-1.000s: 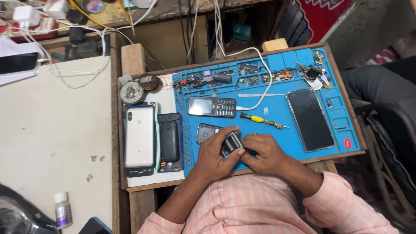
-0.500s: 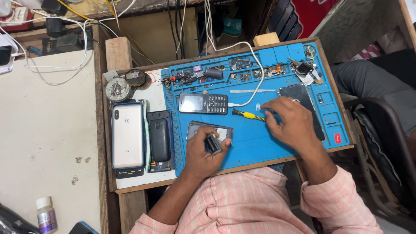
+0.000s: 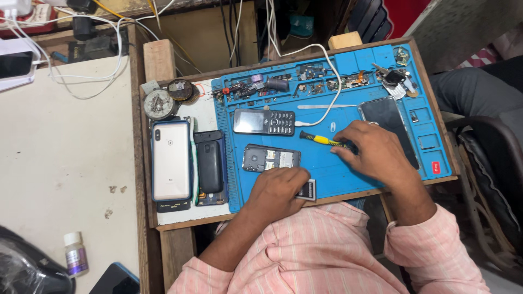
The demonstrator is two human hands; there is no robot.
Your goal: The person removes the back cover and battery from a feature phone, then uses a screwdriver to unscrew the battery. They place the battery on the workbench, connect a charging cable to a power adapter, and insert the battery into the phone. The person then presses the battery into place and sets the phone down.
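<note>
A person in a pink striped shirt sits at a wooden surface covered by a blue repair mat.

The right hand rests on the mat with its fingers bent loosely and close together, their tips touching the dark end of a small screwdriver with a yellow handle. The screwdriver lies flat, its handle pointing away from the fingertips toward the person's left. Whether the fingers actually pinch it cannot be told. Just beyond the knuckles lies a dark smartphone, face up.

The left hand lies palm down, fingers curled narrowly, pressing on a small flat battery at the mat's near edge; only a corner of it shows past the fingertips. Just beyond these fingers lies an opened keypad phone with its back cover off. Farther out sits a second keypad phone, keys up.

Well to the left of the left hand, off the mat, lie a white smartphone and a dark phone, side by side.
</note>
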